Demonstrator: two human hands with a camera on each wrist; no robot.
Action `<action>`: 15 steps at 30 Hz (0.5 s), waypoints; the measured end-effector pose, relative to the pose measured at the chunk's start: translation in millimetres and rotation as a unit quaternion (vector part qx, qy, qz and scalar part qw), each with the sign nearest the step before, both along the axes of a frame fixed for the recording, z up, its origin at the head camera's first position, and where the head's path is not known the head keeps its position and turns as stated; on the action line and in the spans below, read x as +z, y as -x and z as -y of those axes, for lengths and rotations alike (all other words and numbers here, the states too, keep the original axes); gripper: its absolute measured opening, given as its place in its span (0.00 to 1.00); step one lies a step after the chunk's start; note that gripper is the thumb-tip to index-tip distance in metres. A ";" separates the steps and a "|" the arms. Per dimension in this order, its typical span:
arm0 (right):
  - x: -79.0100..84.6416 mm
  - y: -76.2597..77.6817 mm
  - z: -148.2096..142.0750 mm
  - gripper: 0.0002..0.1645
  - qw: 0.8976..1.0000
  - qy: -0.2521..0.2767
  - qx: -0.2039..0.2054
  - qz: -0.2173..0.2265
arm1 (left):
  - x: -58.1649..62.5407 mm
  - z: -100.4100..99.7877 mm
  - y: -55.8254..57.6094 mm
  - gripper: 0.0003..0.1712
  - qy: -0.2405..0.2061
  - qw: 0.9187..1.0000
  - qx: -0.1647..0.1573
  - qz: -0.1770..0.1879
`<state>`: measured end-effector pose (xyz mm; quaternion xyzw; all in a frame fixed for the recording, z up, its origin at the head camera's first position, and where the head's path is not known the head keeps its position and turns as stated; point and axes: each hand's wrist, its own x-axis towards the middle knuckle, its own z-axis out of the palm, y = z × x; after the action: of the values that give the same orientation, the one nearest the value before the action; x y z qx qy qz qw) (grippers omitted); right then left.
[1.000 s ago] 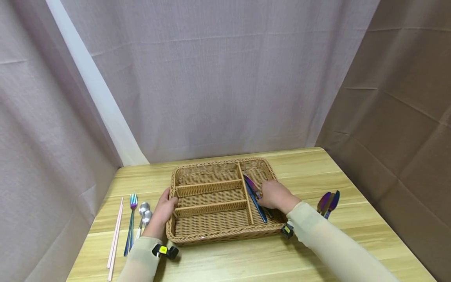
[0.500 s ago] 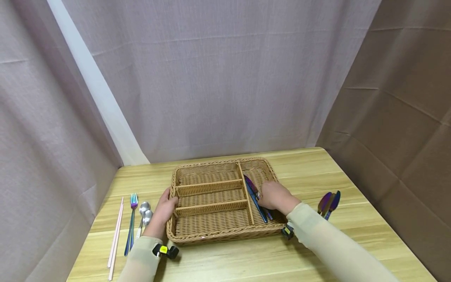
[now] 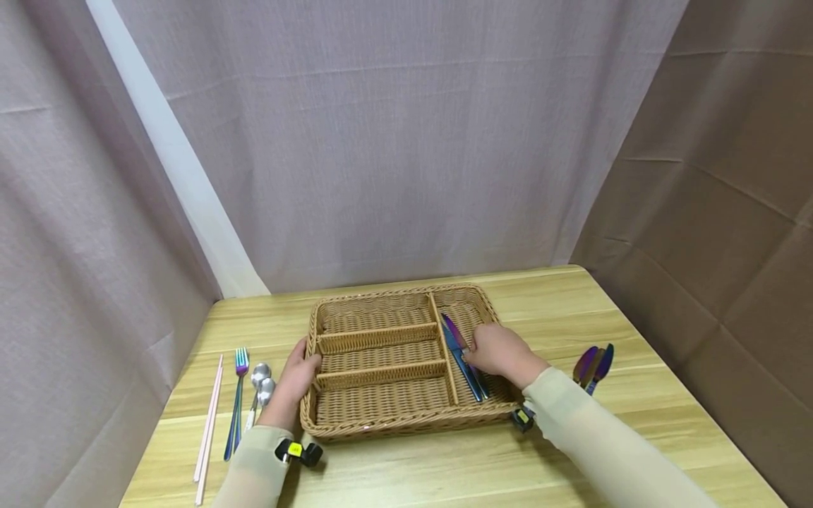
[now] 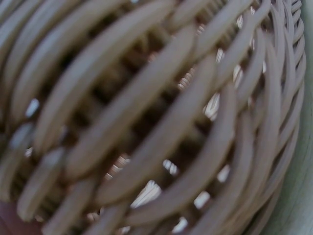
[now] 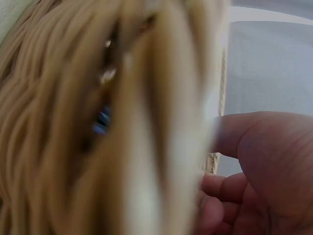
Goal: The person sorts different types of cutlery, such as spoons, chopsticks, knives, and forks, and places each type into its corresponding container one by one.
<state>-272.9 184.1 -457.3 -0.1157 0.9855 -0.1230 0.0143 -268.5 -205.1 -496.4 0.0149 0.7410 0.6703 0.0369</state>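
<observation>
A wicker cutlery tray (image 3: pixel 387 423) with several compartments sits mid-table. My left hand (image 3: pixel 295 377) grips its left rim, the thumb hooked over the edge; in the left wrist view the woven wall (image 4: pixel 146 112) fills most of the picture. Reaching into the long right compartment, my right hand (image 3: pixel 498 351) pinches a purple-bladed table knife (image 3: pixel 454 330). Against the divider, alongside that one, lies a blue table knife (image 3: pixel 452 344). The right wrist view has the curled fingers (image 5: pixel 212 210) behind the blurred tray wall (image 5: pixel 98 171), which hides what they hold.
Left of the tray lie pink chopsticks (image 3: pixel 208 427), forks with iridescent tines (image 3: pixel 241 361) and silver spoons (image 3: pixel 265 390). Three dark purple and bronze knife blades (image 3: pixel 592 363) show at the right, partly behind the right sleeve. Curtains (image 3: pixel 406 176) hang behind the table.
The purple-bladed knife has shifted in my right hand's fingers and now lies nearly parallel to the blue one. My right hand has moved slightly; the left hand and tray stay put.
</observation>
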 end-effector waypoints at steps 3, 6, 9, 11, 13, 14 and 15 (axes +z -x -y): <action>6.3 -1.6 -3.9 0.23 1.000 0.006 -0.003 -0.017 | 0.7 -0.1 0.1 0.36 -0.001 1.000 0.000 -0.001; 10.8 -1.7 -10.5 0.21 0.999 0.012 -0.013 -0.034 | 1.1 -0.2 -0.2 0.35 -0.001 1.000 0.000 -0.001; 13.3 -0.9 -18.4 0.19 0.998 0.018 -0.022 -0.047 | 1.6 -0.5 -1.1 0.36 0.000 1.000 -0.001 0.001; 15.2 -0.9 -23.4 0.17 0.998 0.027 -0.024 -0.051 | 1.8 -0.6 -1.6 0.36 0.000 1.000 0.001 0.004; 17.5 -0.9 -28.1 0.16 0.998 0.035 -0.027 -0.051 | 2.0 -0.7 -2.0 0.36 -0.002 1.000 0.003 0.007; 18.8 -1.4 -30.6 0.15 0.997 0.038 -0.030 -0.052 | 2.1 -0.8 -2.1 0.36 -0.003 1.000 0.004 0.008; 20.3 -1.9 -33.4 0.14 0.997 0.039 -0.032 -0.054 | 2.4 -1.1 -2.3 0.37 -0.003 1.000 0.004 0.009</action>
<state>-271.0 217.4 -437.1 -0.0911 0.9825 -0.1556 -0.0471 -266.2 -204.0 -494.1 0.0057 0.7389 0.6726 0.0412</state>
